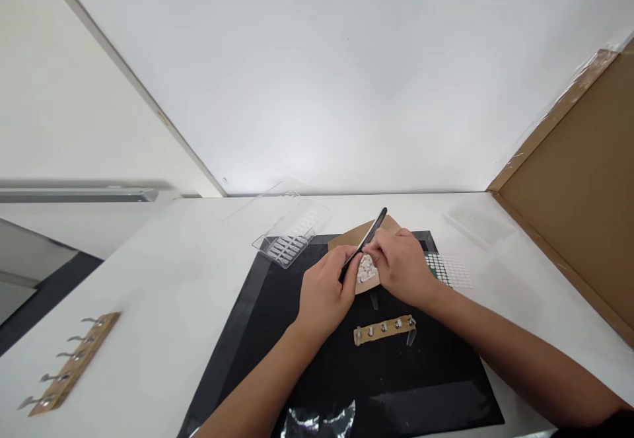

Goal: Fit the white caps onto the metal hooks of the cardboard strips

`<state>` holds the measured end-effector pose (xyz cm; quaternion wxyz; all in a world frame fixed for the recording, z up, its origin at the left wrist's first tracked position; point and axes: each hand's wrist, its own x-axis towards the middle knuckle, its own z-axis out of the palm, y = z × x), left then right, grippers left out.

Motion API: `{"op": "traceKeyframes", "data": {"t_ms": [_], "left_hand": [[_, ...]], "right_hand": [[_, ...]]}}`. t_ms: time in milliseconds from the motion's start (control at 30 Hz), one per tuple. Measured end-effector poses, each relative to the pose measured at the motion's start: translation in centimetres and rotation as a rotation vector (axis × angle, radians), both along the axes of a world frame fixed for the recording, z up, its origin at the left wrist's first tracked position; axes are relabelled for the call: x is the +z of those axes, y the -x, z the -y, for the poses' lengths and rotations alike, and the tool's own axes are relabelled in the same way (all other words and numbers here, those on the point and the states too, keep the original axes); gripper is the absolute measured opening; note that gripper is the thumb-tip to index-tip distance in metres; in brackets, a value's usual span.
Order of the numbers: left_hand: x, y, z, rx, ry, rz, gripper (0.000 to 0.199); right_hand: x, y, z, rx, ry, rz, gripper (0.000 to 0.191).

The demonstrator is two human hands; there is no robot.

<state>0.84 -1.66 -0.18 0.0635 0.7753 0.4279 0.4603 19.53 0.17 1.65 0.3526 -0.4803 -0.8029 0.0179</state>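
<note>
Above the black mat (277, 365), my left hand (327, 286) is closed around a slim black nail file (375, 228) that slants up to the right. My right hand (401, 263) is pinched against the file's edge; whatever small piece sits in its fingertips is hidden. Below both hands lies a brown paper sheet (347, 238) with a heap of small white pieces (366, 269) on it. Nearer to me rests a wooden strip (384, 330) with a row of metal studs. Clear nail tips (411, 337) lie beside it, one (374, 301) close to the paper.
A clear compartment box (287, 246) with nail tips stands open at the back left. Sheets of white dots (453, 271) and a clear lid (480, 226) lie right. Another wooden strip (74, 364) holds upright tips at far left. A cardboard panel (584, 180) borders the right side.
</note>
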Motion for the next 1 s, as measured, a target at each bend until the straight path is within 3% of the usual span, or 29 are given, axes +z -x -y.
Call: {"op": "traceKeyframes", "data": {"t_ms": [100,233,367,467,600,700,800,933,1000], "left_hand": [[-0.08,-0.02,-0.1,0.008,0.009,-0.007,0.013],[-0.1,0.04,-0.18,-0.012,0.008,-0.014,0.012],[0.04,0.1,-0.17,0.003,-0.008,-0.004,0.011],[0.06,0.07,-0.09,-0.01,-0.022,-0.018,0.012],[-0.11,0.1,-0.06,-0.005,-0.009,-0.02,0.013],[-0.24,0.28,-0.25,-0.003,-0.002,-0.026,0.012],[-0.28,0.52,-0.57,-0.013,-0.009,-0.033,0.012],[-0.12,0.59,-0.71,-0.042,-0.013,-0.044,0.012],[-0.01,0.58,-0.67,-0.039,-0.01,-0.035,0.013]], "right_hand": [[-0.09,-0.27,-0.26,-0.074,-0.027,-0.047,0.026],[0.03,-0.5,-0.35,0.031,-0.025,0.02,0.027],[0.18,-0.45,-0.39,-0.054,-0.043,-0.018,0.028],[0.1,-0.4,-0.42,-0.007,-0.043,0.023,0.028],[-0.1,-0.26,-0.28,-0.054,-0.046,-0.003,0.027],[-0.17,-0.09,-0.14,0.031,-0.043,0.027,0.025],[-0.15,0.02,-0.14,-0.048,-0.055,-0.022,0.028],[-0.18,0.08,-0.16,0.045,-0.072,0.021,0.028],[-0.11,0.03,-0.23,0.013,-0.051,-0.031,0.028]]}}
